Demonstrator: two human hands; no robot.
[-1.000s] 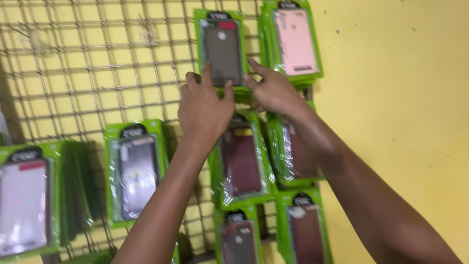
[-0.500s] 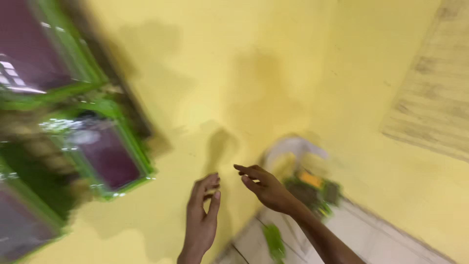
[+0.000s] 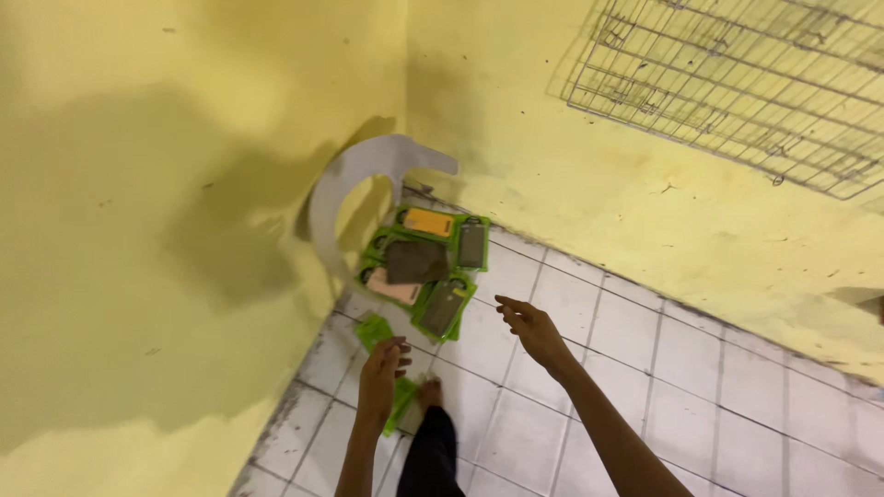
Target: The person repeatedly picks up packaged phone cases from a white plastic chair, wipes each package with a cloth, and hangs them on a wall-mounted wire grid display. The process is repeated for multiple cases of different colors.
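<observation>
I look down into a room corner with yellow walls. A pile of phone cases in green packaging (image 3: 425,272) lies on the white tiled floor (image 3: 645,368) in the corner. My left hand (image 3: 382,373) hangs empty above a green packet (image 3: 373,329) near the wall, fingers loosely curled. My right hand (image 3: 529,329) reaches out with spread fingers, holding nothing, just right of the pile. My foot (image 3: 429,394) shows below, between my arms.
A grey C-shaped flat piece (image 3: 354,189) leans against the left wall beside the pile. A wire grid rack (image 3: 737,83) hangs on the right wall, bare. Another green packet (image 3: 402,405) lies by my foot.
My view swung from the wire rack hung with packaged cases down to the floor corner. Both hands left the hanging packets and now reach down toward the pile on the floor.
</observation>
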